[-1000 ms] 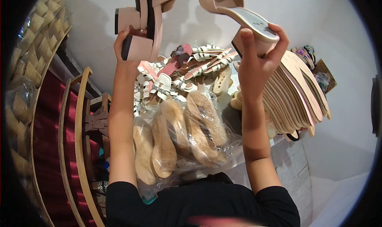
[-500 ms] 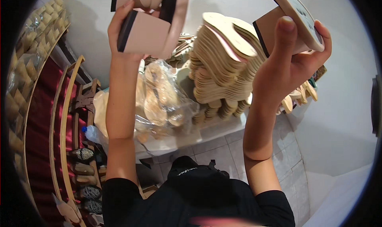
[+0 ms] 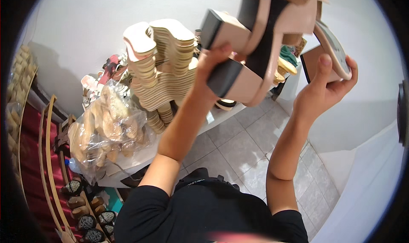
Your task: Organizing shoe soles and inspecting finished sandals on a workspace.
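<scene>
My left hand point(image 3: 211, 70) is raised and closed around a pair of beige-pink block-heeled sandals point(image 3: 245, 83). Their heels have black bottoms, wide straps cross above dark insoles, and the toe ends run past the upper edge of the view. My right hand point(image 3: 317, 91) grips a single block-heeled shoe point(image 3: 317, 63) of the same colour, its thumb over the heel and its fingers behind the pale sole edge. This shoe's front part is hidden behind the pair.
On the white table point(image 3: 123, 168) stand tall stacks of cream sole pieces point(image 3: 159, 89). A clear plastic bag point(image 3: 106, 134) of tan shoe forms lies left of them. Several shoes point(image 3: 87, 221) sit on a wooden rack at lower left. Grey floor tiles point(image 3: 238, 145) show below.
My left hand has swung right with the pair, close to the shoe in my right hand. My view has turned right, so the table's things appear farther left.
</scene>
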The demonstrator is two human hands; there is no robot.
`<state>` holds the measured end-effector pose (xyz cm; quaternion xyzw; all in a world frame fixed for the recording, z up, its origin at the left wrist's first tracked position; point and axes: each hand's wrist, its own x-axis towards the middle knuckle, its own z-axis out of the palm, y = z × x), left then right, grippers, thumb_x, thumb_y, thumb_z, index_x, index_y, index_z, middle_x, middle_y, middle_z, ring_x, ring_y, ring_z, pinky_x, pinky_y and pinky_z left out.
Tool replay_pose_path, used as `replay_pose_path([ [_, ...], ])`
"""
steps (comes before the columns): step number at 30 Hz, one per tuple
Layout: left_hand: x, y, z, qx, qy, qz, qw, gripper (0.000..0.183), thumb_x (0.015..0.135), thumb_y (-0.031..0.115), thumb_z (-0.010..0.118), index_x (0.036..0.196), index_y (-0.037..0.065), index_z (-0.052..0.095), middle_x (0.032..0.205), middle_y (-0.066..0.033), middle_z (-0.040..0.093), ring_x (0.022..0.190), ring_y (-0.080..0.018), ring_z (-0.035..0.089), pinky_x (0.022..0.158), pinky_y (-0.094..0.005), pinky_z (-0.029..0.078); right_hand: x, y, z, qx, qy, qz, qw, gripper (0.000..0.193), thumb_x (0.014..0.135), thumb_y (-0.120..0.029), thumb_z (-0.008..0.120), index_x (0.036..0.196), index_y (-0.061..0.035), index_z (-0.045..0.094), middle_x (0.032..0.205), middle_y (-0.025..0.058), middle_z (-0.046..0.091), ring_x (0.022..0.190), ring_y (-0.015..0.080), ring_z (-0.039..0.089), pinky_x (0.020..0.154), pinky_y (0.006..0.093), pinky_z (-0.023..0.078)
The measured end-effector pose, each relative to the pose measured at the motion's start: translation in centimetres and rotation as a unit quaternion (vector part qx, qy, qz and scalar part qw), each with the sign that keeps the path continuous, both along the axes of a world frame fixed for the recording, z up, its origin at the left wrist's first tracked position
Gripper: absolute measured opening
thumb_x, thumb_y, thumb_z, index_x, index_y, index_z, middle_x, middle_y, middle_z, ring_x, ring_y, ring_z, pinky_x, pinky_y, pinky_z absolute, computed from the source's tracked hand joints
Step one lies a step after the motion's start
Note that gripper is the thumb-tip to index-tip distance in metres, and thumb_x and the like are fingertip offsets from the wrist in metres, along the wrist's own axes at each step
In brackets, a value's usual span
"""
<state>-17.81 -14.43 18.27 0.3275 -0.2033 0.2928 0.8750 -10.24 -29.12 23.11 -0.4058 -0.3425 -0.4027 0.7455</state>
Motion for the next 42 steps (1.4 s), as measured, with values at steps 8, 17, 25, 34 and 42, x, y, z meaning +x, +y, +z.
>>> replay_pose_path([
  [8, 12.8, -3.1, -7.3, 0.022, 0.102, -0.069, 0.992, 0.025, 0.073, 0.017, 0.057, 0.092, 0.001, 0.055, 0.077, -0.0061, 0.057, 0.067, -0.014, 0.056, 0.061, -0.0252, 0.047, 10.3, -1.8, -5.5, -0.053, 0.039, -0.121, 0.99, 0.046, 0.08, -0.019, 0.064, 0.114, -0.0036, 0.037, 0.109, 0.0118, 0.043, 0.1, 0.02, 0.046, 0.083, 0.0287, 0.043],
  [17, 23.9, -0.6, -13.3, 0.153, 0.213, 0.112, 0.958, 0.024, 0.07, 0.009, 0.061, 0.092, 0.002, 0.055, 0.088, -0.0048, 0.057, 0.083, -0.0161, 0.056, 0.074, -0.0304, 0.046, 21.2, 3.6, -10.2, -0.003, 0.11, -0.085, 0.99, 0.049, 0.083, -0.029, 0.059, 0.116, -0.0048, 0.031, 0.11, 0.0119, 0.035, 0.102, 0.0214, 0.043, 0.084, 0.0313, 0.041],
  [25, 27.7, 2.9, -11.5, 0.013, 0.252, 0.05, 0.966, 0.035, 0.063, 0.007, 0.07, 0.094, 0.003, 0.054, 0.085, -0.0027, 0.056, 0.079, -0.0106, 0.055, 0.064, -0.0238, 0.045, 29.7, 9.2, -12.9, 0.024, 0.125, 0.019, 0.992, 0.054, 0.081, -0.032, 0.062, 0.114, -0.0059, 0.028, 0.108, 0.0126, 0.033, 0.097, 0.0213, 0.044, 0.077, 0.0308, 0.044],
  [34, 31.9, 1.9, -9.3, 0.088, 0.293, 0.31, 0.9, 0.052, 0.061, 0.009, 0.069, 0.109, 0.013, 0.049, 0.099, -0.0042, 0.05, 0.089, -0.015, 0.052, 0.072, -0.0285, 0.047, 37.0, 13.0, -12.7, -0.033, 0.146, 0.183, 0.972, 0.05, 0.08, -0.022, 0.064, 0.113, -0.0063, 0.031, 0.109, 0.0104, 0.033, 0.099, 0.0204, 0.043, 0.081, 0.0297, 0.042],
  [42, 33.7, 2.9, -10.1, -0.09, 0.18, 0.387, 0.9, 0.057, 0.067, 0.016, 0.06, 0.12, 0.013, 0.039, 0.094, -0.0036, 0.051, 0.081, -0.0115, 0.052, 0.07, -0.0245, 0.045, 44.7, 13.7, -8.2, -0.183, 0.159, 0.352, 0.904, 0.063, 0.068, -0.005, 0.073, 0.12, 0.0028, 0.038, 0.111, 0.0103, 0.05, 0.093, 0.0151, 0.053, 0.083, 0.0272, 0.042],
])
